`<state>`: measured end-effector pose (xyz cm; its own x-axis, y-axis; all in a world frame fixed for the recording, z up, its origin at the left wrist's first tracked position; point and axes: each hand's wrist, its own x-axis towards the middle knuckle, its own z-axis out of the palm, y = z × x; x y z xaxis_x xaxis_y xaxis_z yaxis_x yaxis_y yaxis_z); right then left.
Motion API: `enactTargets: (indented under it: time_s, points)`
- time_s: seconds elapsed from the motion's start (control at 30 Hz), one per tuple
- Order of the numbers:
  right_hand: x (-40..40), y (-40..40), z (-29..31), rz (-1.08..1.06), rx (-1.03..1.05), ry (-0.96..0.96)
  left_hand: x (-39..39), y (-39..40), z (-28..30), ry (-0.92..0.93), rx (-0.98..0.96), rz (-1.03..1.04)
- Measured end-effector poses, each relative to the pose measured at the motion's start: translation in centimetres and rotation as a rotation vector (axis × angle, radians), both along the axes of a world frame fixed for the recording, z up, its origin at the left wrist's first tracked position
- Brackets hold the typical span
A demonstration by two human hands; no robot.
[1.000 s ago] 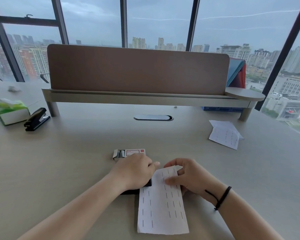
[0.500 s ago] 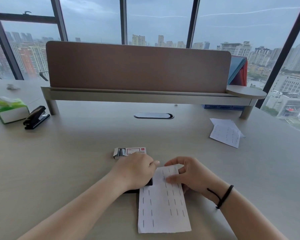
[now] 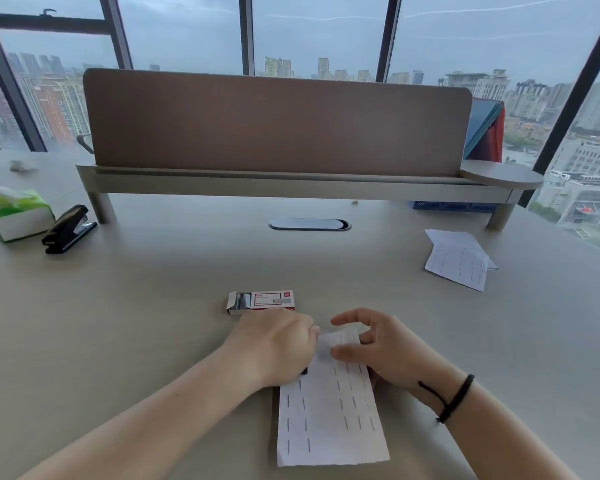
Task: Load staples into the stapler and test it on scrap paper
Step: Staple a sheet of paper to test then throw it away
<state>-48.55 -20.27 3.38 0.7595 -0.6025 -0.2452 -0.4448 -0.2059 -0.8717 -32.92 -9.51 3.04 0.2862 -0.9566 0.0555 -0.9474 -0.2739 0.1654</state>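
Observation:
A white scrap paper with rows of staples lies on the desk in front of me. My left hand is closed over a black stapler at the paper's upper left edge; only a dark sliver of it shows under the hand. My right hand rests on the paper's top right, thumb and fingers pinching the sheet, index finger lifted. An open red and white staple box with staples showing lies just beyond my left hand.
A second black stapler and a green tissue pack sit at the far left. More stapled paper sheets lie at the right. A brown divider panel on a raised shelf crosses the desk's back, with a cable grommet before it.
My right hand has lifted its index finger and shifted its grip on the paper's top edge. My left hand stays pressed over the stapler. The paper has barely moved.

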Motion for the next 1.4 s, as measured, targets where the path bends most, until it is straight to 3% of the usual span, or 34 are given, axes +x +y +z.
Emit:
enactTargets:
  time_s: [0.3, 0.53, 0.63, 0.8, 0.97, 1.17, 1.23, 1.4]
  points:
    - [0.0, 0.2, -0.1, 0.025, -0.052, 0.014, 0.5, 1.3, 0.4, 0.302, -0.359, 0.203]
    - [-1.0, -1.0, -0.5, 0.024, 0.025, -0.075, 1.4, 2.1, 1.2, 0.259, -0.412, 0.256]
    - [-1.4, -1.4, -0.3, 0.025, 0.137, -0.141, 2.2, 2.8, 1.2, 0.144, -0.472, 0.269]
    - [-2.1, -1.8, 0.0, 0.021, 0.347, -0.227, 2.7, 4.1, 1.1, -0.024, -0.652, 0.026]
    - [-2.2, -1.8, 0.4, 0.007, 0.481, -0.307, 1.9, 4.6, 1.7, -0.055, -0.618, -0.281]
    - [-2.2, -1.8, 0.7, 0.029, 0.580, -0.369, 0.8, 4.5, 1.5, -0.101, -0.617, -0.403]
    - [-2.1, -1.4, 0.9, 0.036, 0.553, -0.384, 0.5, 4.4, 1.6, 0.018, -0.643, -0.397]
    - [-2.0, -1.8, 1.2, 0.009, 0.537, -0.524, 0.1, 4.2, 2.1, 0.797, -0.542, -0.070]
